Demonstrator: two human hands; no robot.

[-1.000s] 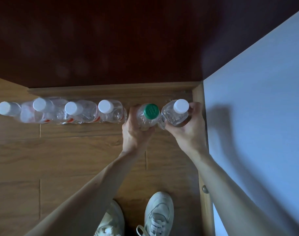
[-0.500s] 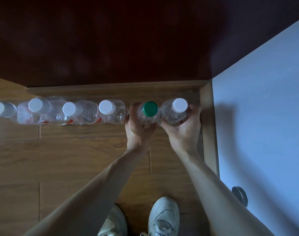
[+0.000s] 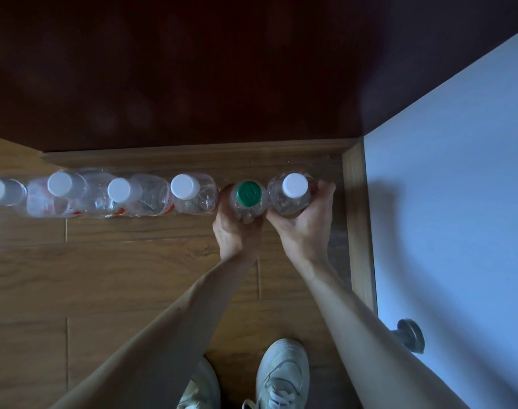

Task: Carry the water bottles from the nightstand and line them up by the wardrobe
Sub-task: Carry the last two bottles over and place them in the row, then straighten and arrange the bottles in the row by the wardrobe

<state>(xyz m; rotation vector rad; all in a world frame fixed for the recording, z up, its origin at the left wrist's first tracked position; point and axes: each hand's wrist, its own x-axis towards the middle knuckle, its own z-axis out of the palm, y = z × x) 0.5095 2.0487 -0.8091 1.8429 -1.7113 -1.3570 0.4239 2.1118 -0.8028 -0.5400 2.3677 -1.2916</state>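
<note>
Since half a second ago both bottles have slid a bit closer to the row and sit straighter; the hands came along with them.

Left hand point(image 3: 237, 231) has its fingers wrapped round the green-cap bottle point(image 3: 248, 196), right hand point(image 3: 305, 228) is clamped the same way on the white-cap bottle point(image 3: 294, 187). Both bottles stand at the foot of the wardrobe point(image 3: 192, 69), just in front of its plinth point(image 3: 192, 156), at the right end of the row point(image 3: 119, 196). That row is 4 white-cap bottles along the wardrobe's base. The green one looks like it's touching the last of them, and the 2 held bottles touch each other.

So I'd say this is the set-down step, nearly done. Can't tell for sure if the bases are flat on the floor point(image 3: 119, 276), since the hands hide them. Next move, I reckon: let go gently and lift straight up. These look light and half empty, so a dragged finger could tip 1 into its neighbours.

Room-wise it's tight on the wardrobe's right: the trim point(image 3: 356, 216) is just beside the right hand's knuckles, with the door point(image 3: 458, 202) behind it. Away from the wardrobe the floor is open back to the shoes point(image 3: 281, 373), so pulling back that way is the easy exit.
</note>
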